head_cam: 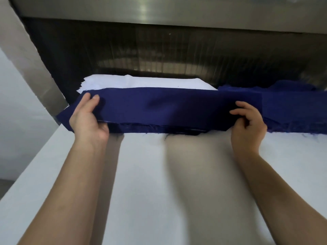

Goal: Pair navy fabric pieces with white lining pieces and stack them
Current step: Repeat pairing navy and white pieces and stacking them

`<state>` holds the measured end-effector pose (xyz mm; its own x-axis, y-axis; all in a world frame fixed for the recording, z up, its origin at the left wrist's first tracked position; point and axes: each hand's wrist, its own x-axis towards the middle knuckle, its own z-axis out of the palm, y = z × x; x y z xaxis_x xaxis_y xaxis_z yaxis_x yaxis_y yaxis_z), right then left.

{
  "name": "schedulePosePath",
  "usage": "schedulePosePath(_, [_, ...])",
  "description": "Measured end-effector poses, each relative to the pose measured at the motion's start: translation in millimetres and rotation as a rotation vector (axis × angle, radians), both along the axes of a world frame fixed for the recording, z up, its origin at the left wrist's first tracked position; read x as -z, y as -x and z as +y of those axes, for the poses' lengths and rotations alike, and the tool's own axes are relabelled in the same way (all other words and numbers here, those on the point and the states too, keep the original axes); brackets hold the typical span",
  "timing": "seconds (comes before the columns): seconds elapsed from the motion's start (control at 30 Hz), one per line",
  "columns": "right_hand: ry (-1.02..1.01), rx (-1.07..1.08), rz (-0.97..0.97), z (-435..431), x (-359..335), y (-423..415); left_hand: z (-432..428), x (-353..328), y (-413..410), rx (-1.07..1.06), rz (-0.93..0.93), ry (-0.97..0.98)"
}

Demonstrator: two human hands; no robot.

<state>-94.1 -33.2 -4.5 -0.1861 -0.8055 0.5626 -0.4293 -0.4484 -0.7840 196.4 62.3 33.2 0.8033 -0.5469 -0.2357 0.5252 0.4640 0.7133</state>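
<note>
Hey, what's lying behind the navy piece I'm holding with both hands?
A stack of white lining pieces lies behind the navy piece, against a dark machine opening. The stack's near edge is covered, so its full depth is hidden.

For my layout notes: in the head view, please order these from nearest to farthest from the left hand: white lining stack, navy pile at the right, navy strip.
1. Navy strip: held in the left hand, at its left end.
2. White lining stack: just behind the strip, centre-left.
3. Navy pile: at the far right.
</note>
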Motion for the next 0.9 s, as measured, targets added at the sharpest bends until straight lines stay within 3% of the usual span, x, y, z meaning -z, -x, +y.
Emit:
schedulePosePath(0.17, [-0.041,-0.05,-0.055,-17.1,2.8,-25.0,-12.5,3.0,-13.8,-0.027,0.06,0.079])
schedulePosePath(0.43, [-0.126,-0.117,0.103,-29.3,11.8,-39.2,-16.7,17.8,-28.1,-0.112,-0.017,-0.009])
schedulePosePath(0.53, [-0.139,-0.144,0.183,-28.6,14.1,-38.6,-12.9,22.9,-19.4,-0.125,-0.159,-0.077])
schedulePosePath(0.7, [-0.187,-0.139,0.284,-27.6,14.8,-34.9,-2.7,24.1,-16.4,0.029,-0.546,-0.46])
schedulePosePath(0.8, [-0.209,-0.14,0.291,-25.8,15.2,-33.2,-2.3,27.2,-18.0,0.139,-0.651,-0.498])
schedulePosePath(0.9, [-0.236,-0.157,0.277,-24.4,15.6,-30.8,-5.0,32.1,-16.9,0.062,-0.735,-0.601])
